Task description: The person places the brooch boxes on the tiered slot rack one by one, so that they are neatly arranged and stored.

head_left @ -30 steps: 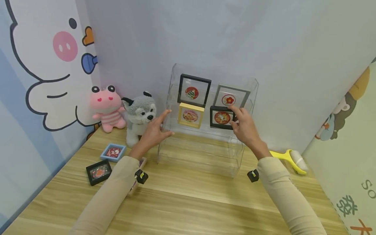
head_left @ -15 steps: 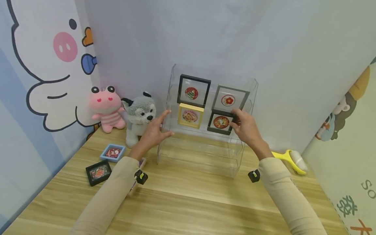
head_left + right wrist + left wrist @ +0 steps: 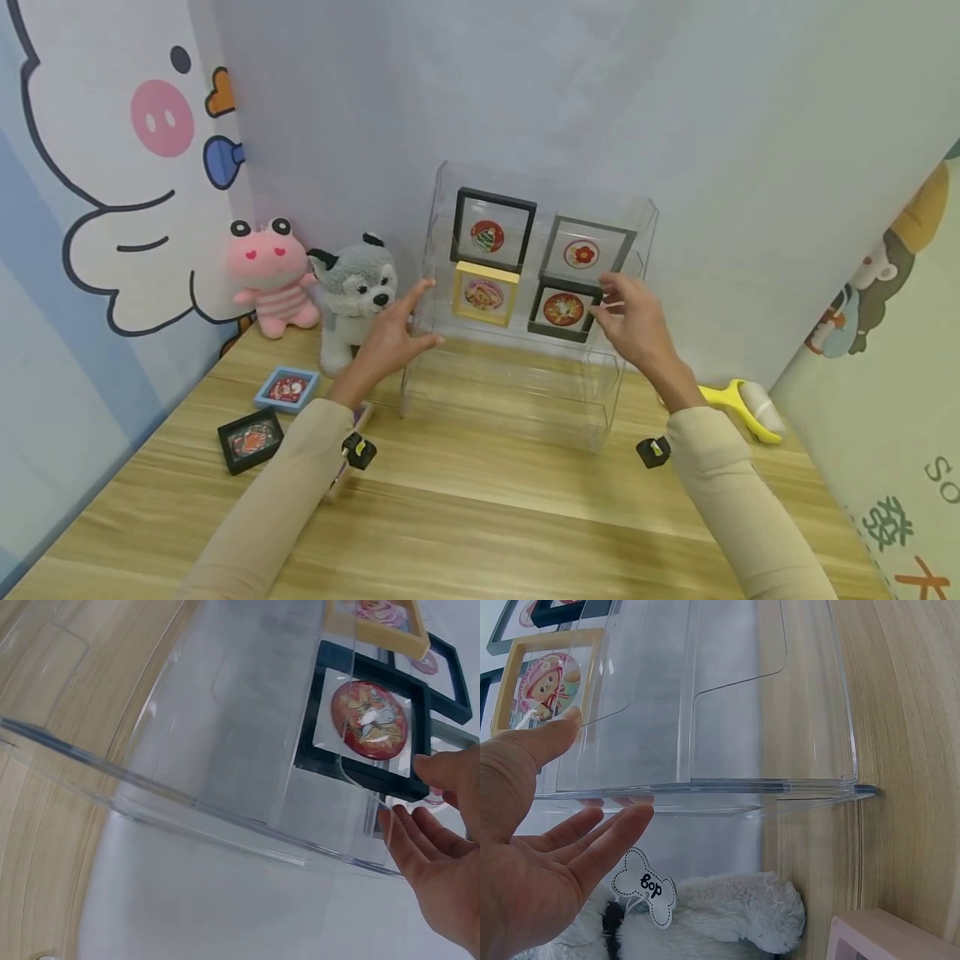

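Note:
A clear acrylic stand [image 3: 510,375] carries several square frames in its upper tiers. My right hand [image 3: 637,321] is at the right edge of a black frame [image 3: 536,315] with a round red picture. In the right wrist view, the thumb [image 3: 435,769] touches the frame's border while the fingers extend beside the stand's side panel. The frame leans back in its tier. On the other side, my left hand [image 3: 386,342] spreads thumb and fingers at the stand's left side panel, fingertips against its outer face. To its right, the yellow frame [image 3: 461,292] stands in the same tier.
Above are another black frame [image 3: 456,225] and a grey frame [image 3: 630,246]. A husky plush [image 3: 352,279] and pink plush [image 3: 272,258] sit at left. Blue [image 3: 306,398] and black [image 3: 227,450] frames lie on the table [image 3: 525,533], near a pink frame [image 3: 885,937]. A yellow-handled roller [image 3: 742,408] lies right.
The black frame has tilted back and lowered into its tier. My right hand has shifted slightly right, its grip on the frame loosened. My left hand has stayed at the stand's side.

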Motion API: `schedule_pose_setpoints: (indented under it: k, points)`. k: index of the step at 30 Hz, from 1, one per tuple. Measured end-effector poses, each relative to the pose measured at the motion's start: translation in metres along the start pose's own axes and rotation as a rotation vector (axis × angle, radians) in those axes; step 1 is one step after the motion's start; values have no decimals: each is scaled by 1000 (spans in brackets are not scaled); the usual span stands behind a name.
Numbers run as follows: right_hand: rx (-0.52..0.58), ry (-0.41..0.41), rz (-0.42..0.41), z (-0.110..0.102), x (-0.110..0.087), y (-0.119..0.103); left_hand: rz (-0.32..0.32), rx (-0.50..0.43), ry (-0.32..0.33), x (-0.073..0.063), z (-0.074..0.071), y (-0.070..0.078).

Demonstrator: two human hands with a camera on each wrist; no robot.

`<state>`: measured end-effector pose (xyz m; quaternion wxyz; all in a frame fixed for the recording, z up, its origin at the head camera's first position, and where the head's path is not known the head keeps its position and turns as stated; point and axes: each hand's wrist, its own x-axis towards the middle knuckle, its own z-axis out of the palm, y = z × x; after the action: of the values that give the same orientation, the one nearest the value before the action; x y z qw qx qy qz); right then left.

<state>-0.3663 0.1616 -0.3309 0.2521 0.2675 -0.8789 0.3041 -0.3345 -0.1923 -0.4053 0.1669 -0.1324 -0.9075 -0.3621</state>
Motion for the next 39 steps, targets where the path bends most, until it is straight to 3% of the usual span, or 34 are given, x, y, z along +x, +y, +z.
schedule_pose_setpoints:
  k: [6,9,16,23,30,39]
  points:
    - [55,223,12,-8,-19,-5,-7,-11,-5,-1,0,1]
    - [69,258,58,-8,-36,-1,0,-8,-1,-1,-1,1]
    - [52,118,162,8,-79,13,7,2,1,-1,-1,2]
    - [15,-20,191,27,-114,16,5,2,-3,-1,-2,2]
    - [-14,-161,209,36,-133,23,0,2,-6,0,-2,3]
    - [24,-181,227,44,-139,28,-15,4,-14,-1,-2,2]
